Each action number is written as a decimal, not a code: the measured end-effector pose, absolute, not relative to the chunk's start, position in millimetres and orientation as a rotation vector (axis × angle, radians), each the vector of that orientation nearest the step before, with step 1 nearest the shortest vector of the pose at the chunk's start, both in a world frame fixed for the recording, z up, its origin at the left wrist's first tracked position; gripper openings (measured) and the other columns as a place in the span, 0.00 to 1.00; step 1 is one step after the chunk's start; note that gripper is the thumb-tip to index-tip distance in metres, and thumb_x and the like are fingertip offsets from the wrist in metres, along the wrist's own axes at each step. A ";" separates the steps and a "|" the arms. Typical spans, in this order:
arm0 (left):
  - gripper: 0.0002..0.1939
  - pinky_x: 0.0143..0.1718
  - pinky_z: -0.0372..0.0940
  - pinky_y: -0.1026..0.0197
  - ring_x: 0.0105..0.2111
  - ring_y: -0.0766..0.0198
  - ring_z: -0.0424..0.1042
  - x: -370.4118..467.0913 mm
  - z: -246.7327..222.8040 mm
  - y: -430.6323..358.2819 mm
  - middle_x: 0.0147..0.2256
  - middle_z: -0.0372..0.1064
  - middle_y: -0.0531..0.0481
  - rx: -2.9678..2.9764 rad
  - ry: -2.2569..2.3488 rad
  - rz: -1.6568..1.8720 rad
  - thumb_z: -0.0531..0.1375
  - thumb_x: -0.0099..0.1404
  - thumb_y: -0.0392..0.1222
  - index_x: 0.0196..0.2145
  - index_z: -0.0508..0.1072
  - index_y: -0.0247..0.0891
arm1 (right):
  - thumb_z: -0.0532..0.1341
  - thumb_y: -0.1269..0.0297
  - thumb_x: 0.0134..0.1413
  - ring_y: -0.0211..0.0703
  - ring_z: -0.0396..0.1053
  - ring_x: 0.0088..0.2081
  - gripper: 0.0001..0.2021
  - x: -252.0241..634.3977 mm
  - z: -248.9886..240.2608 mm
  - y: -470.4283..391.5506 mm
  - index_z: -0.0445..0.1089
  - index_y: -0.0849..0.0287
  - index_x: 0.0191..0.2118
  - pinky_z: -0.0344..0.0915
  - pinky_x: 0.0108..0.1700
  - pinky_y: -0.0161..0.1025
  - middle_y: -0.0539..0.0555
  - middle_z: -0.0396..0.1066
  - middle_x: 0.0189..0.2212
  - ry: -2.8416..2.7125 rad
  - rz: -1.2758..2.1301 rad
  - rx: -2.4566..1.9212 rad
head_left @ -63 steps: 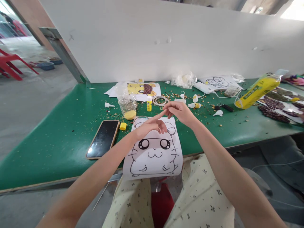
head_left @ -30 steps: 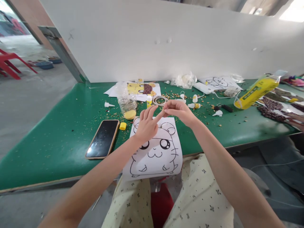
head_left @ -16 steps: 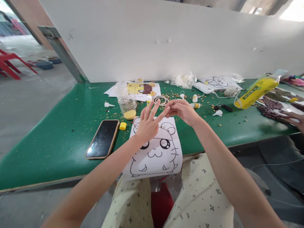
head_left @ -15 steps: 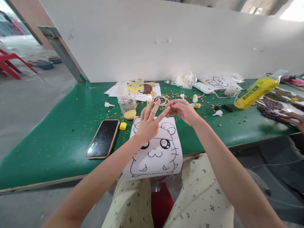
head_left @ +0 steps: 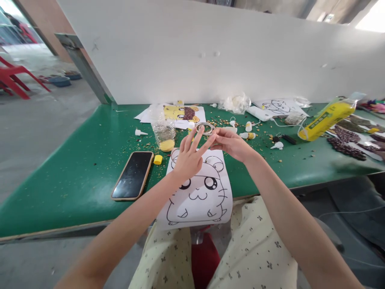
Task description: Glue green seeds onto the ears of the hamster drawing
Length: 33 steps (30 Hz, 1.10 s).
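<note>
My left hand (head_left: 190,157) is spread over the top of a white sheet with a line drawing of a round-eared animal (head_left: 198,204). Its fingers are apart and nothing is in it. My right hand (head_left: 230,143) touches the tip of my left index finger, its thumb and fingers pinched there; whatever may be between them is too small to make out. A roll of tape (head_left: 204,128) lies just beyond the fingertips. Behind my left hand stands a small white and yellow bottle (head_left: 191,127). The sheet hangs over the table's front edge.
On the green table (head_left: 75,168) lie a phone (head_left: 132,176), a yellow cap (head_left: 158,159), a clear plastic cup (head_left: 164,134), a partly filled picture (head_left: 183,114), scattered grains, a glue bottle (head_left: 247,136) and a yellow packet (head_left: 326,120). Dark beans (head_left: 345,148) lie at right.
The view has shifted slightly. My hands keep nearly the same pose, with the right fingers still at the left index fingertip. Another person's hand at the far right has left the view.
</note>
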<state>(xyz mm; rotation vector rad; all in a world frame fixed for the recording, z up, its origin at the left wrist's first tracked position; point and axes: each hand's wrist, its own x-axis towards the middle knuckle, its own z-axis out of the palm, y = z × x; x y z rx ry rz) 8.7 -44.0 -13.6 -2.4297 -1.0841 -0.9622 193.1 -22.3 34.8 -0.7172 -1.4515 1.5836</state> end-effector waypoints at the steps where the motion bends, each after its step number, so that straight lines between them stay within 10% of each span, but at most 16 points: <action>1: 0.42 0.58 0.45 0.45 0.63 0.48 0.35 8.3 -13.3 -44.3 0.65 0.28 0.48 -2.447 -1.086 -0.949 0.51 0.55 0.25 0.64 0.39 0.46 | 0.62 0.62 0.51 0.34 0.69 0.32 0.06 192.4 34.2 -22.3 0.67 0.57 0.33 0.68 0.42 0.38 0.47 0.67 0.29 -1.447 1.618 -0.713; 20: 0.32 0.63 0.33 0.45 0.64 0.53 0.32 13.7 -6.6 -51.7 0.63 0.43 0.52 -2.537 -0.983 -0.662 0.48 0.59 0.31 0.61 0.51 0.33 | 0.58 0.57 0.51 0.38 0.66 0.27 0.15 204.7 29.4 -3.2 0.61 0.58 0.19 0.66 0.39 0.41 0.50 0.68 0.22 -1.133 1.278 -1.153; 25: 0.32 0.62 0.33 0.44 0.64 0.54 0.31 13.7 -7.5 -51.1 0.64 0.40 0.53 -2.554 -0.967 -0.596 0.48 0.59 0.31 0.61 0.51 0.33 | 0.64 0.70 0.41 0.36 0.67 0.29 0.03 212.8 35.2 -6.4 0.68 0.59 0.26 0.66 0.37 0.39 0.50 0.69 0.26 -1.308 1.158 -1.304; 33: 0.32 0.62 0.35 0.44 0.64 0.54 0.31 12.4 -11.4 -48.1 0.63 0.42 0.49 -2.580 -0.971 -0.493 0.50 0.56 0.33 0.60 0.54 0.31 | 0.68 0.63 0.40 0.38 0.68 0.28 0.07 203.8 41.9 -21.7 0.72 0.59 0.26 0.69 0.35 0.40 0.54 0.73 0.26 -1.439 1.294 -1.211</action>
